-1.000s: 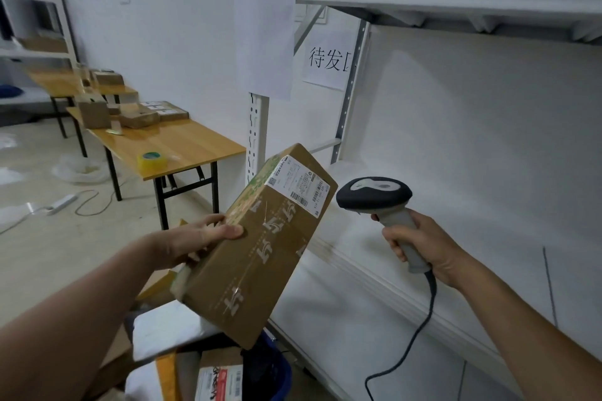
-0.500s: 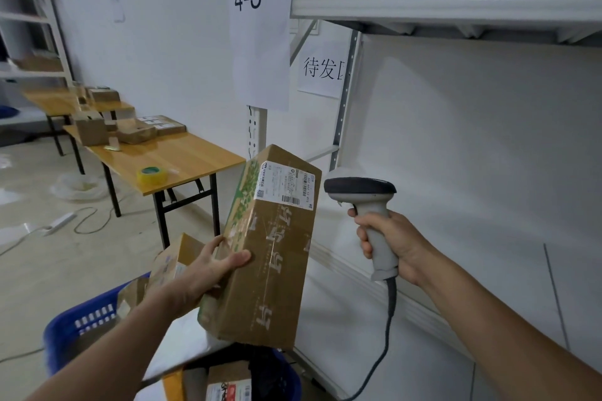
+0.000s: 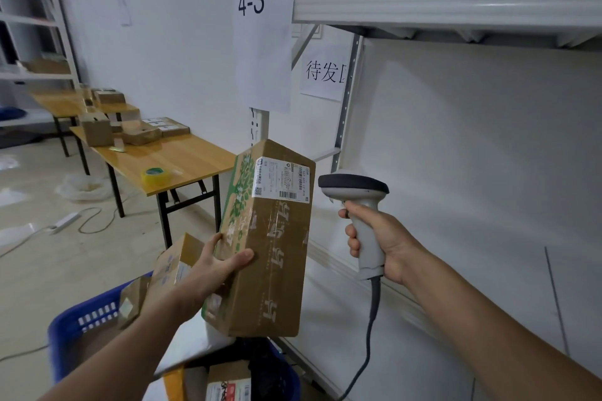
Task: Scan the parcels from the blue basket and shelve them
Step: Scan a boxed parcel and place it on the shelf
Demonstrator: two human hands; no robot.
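My left hand [image 3: 213,265] grips a tall brown cardboard parcel [image 3: 275,257] by its lower left edge and holds it upright above the blue basket [image 3: 70,332]. A white shipping label with a barcode [image 3: 282,180] sits near the parcel's top, facing me. My right hand [image 3: 379,239] grips the handle of a grey corded barcode scanner [image 3: 355,189], whose black head sits just right of the label and is turned toward the parcel. The basket below holds several more parcels and mailers [image 3: 228,382].
A white metal shelf [image 3: 423,319] stands right of the parcel, with an upper shelf board [image 3: 456,3] overhead and a "4-3" paper sign [image 3: 252,3] on its post. Wooden tables [image 3: 169,159] with boxes and a tape roll [image 3: 155,175] stand left. A power strip and cable lie on the floor.
The parcel has been turned from a slanted position to upright, with the label brought to face me. The scanner head has swung from facing up toward the label.
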